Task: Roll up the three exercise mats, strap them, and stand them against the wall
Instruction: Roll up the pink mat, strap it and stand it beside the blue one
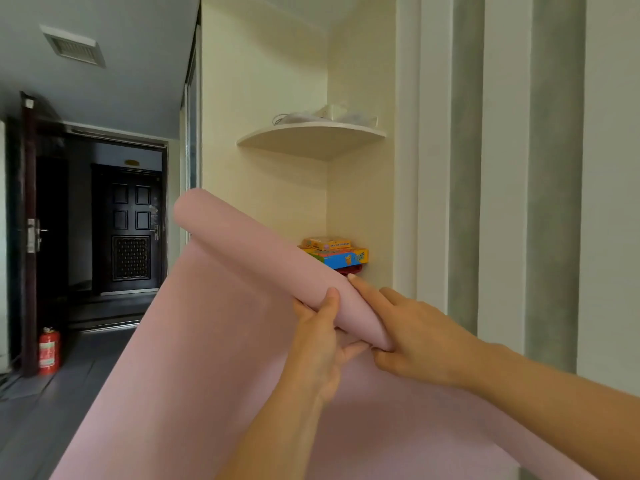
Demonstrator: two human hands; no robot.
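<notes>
Two hands hold a pink exercise mat (pixel 249 244) up by its near end: the left hand (pixel 317 344) curls round the roll, thumb on top; the right hand (pixel 415 334) pinches its tip. Rolling seems barely begun; next, wind in the loose sheet evenly. The thin, smooth roll slants toward coloured boxes (pixel 334 254).

No text can be read: the print on the coloured boxes (pixel 334 252) and the extinguisher (pixel 48 351) label is too blurred
</notes>
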